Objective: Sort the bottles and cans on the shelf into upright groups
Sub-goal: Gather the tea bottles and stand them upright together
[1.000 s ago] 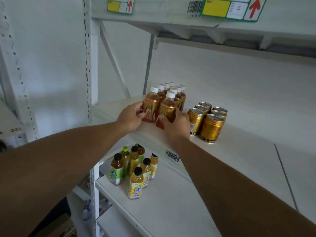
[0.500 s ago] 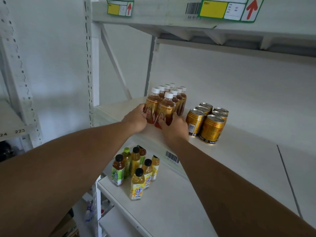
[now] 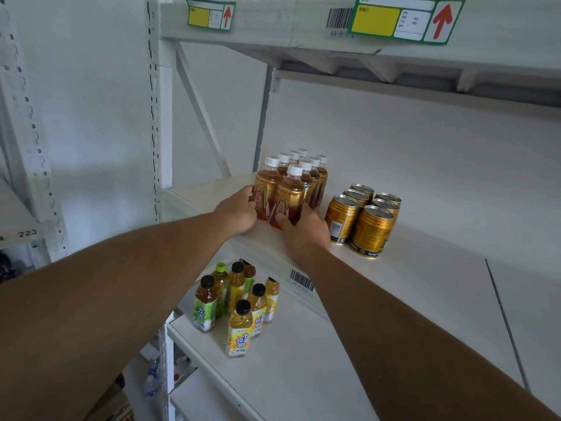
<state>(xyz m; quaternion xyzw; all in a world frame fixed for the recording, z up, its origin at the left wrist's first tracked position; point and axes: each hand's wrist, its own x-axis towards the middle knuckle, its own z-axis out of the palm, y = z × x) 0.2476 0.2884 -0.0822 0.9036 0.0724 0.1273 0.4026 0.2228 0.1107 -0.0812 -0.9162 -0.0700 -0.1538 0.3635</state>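
Several amber tea bottles (image 3: 293, 180) with white caps stand upright in two tight rows on the middle shelf (image 3: 425, 268). My left hand (image 3: 238, 209) grips the front left bottle (image 3: 266, 189) at its lower label. My right hand (image 3: 303, 227) grips the base of the front right bottle (image 3: 290, 196). Just right of the bottles, several gold cans (image 3: 364, 217) stand upright in a close cluster, a small gap apart from my right hand.
On the lower shelf (image 3: 303, 360) stand several upright green and yellow tea bottles (image 3: 239, 305) with black caps. A white upright post (image 3: 158, 117) bounds the shelf on the left. The upper shelf (image 3: 303, 28) carries yellow labels with red arrows.
Both hands have slid the two front bottles back against the rest of the bottle group, closing the rows. The cans have not moved.
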